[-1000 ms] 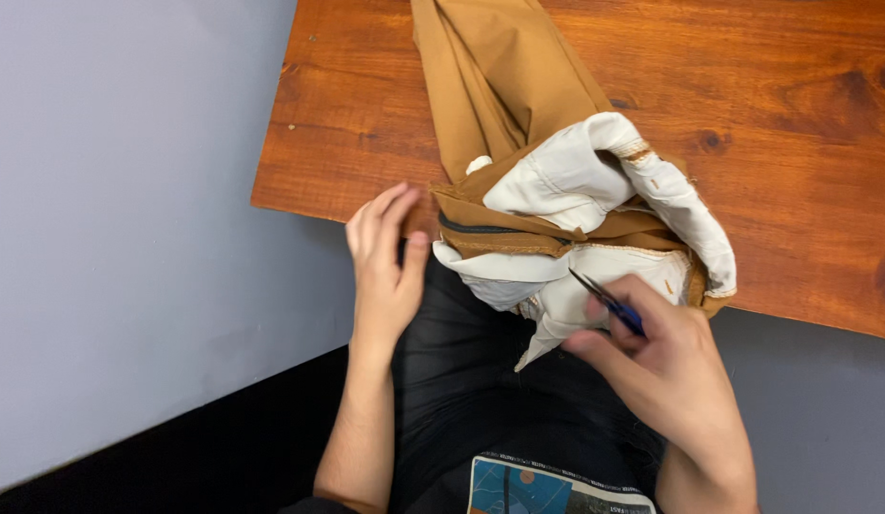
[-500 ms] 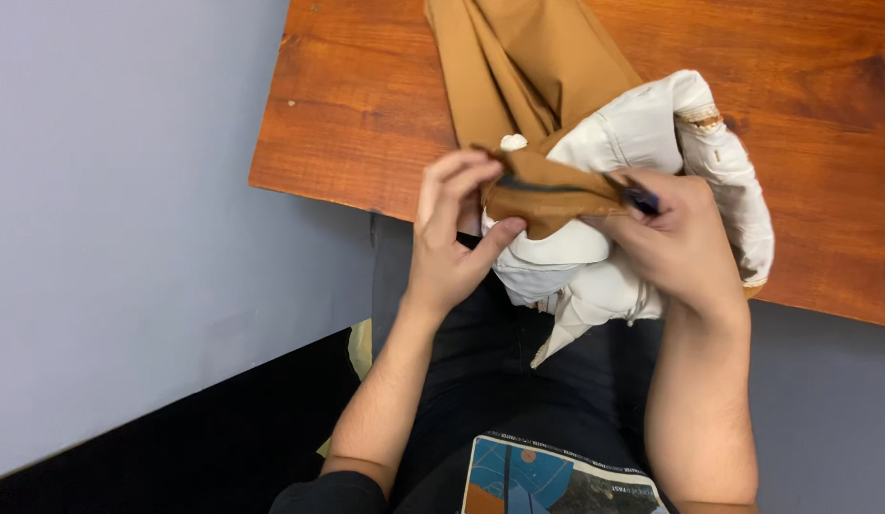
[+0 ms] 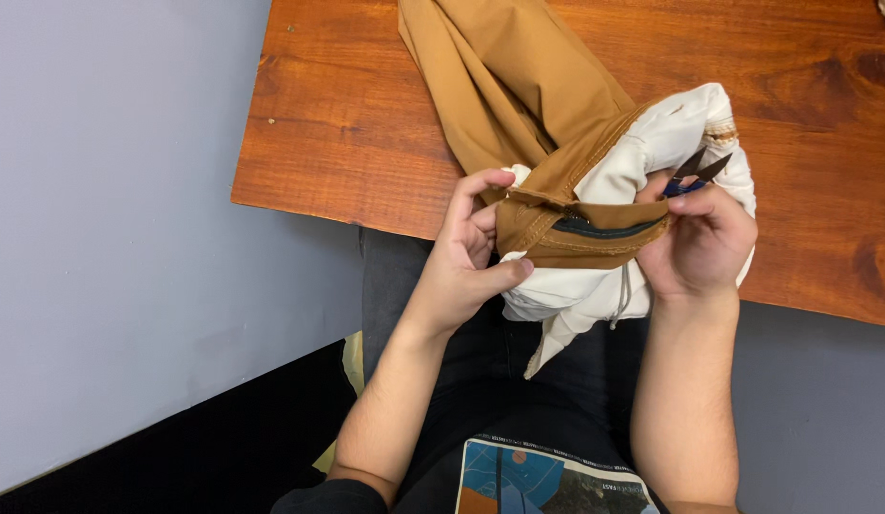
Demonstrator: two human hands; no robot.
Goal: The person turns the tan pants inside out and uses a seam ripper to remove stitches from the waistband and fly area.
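My left fingers (image 3: 485, 205) are pinched shut on the 9 o'clock end of the tan cotton trousers' fly strip (image 3: 580, 233); thumb below, fingertips curled over the top edge. Right hand (image 3: 704, 243) is clamped on the 3 o'clock end of the same strip, and also keeps the small dark thread snips with a blue grip (image 3: 695, 176) tucked against the fingers, blades pointing to 1 o'clock, clear of the cloth.

Change since a second ago: the left hand lay flat and open beside the garment, the right alone held the snips low at 5 o'clock. Half a second ago both hands had closed on the waistband. Now the strip is lifted off the reddish-brown wooden table (image 3: 347, 124) and pulled taut between both hands, dark zipper line facing me.

Reading: the seam is being stretched for inspection; the snips are parked, not cutting.

White pocket lining (image 3: 671, 138) bulges at 1 o'clock of the strip; the trouser legs run off toward 11 o'clock. Grey floor (image 3: 109, 219) at 9 o'clock.
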